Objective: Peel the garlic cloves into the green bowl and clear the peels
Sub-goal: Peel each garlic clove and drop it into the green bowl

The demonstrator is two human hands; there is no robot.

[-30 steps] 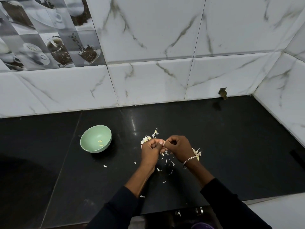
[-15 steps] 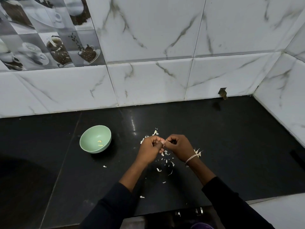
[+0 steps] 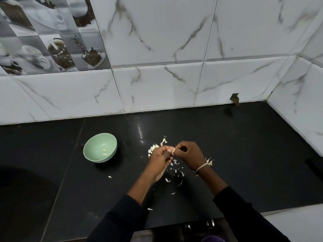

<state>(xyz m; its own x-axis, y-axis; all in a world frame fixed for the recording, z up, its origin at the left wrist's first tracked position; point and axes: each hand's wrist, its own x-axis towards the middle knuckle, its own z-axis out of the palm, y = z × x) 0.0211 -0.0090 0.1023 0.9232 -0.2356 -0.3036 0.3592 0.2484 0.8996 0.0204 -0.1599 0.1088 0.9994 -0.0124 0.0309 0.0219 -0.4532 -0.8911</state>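
Over counter (image 3: 244,154), curled hands (image 3: 160,154) (image 3: 189,153) meet, pinching garlic clove (image 3: 172,151).

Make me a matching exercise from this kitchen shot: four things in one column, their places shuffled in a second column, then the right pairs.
Column one:
1. green bowl
2. garlic clove
3. bracelet
4. loose peels

Column two:
A. around the wrist of the right hand
B. scattered on the black countertop
C. pinched between the left hand and the right hand
D. left of both hands, with peeled cloves inside

Pairs: 1-D, 2-C, 3-A, 4-B
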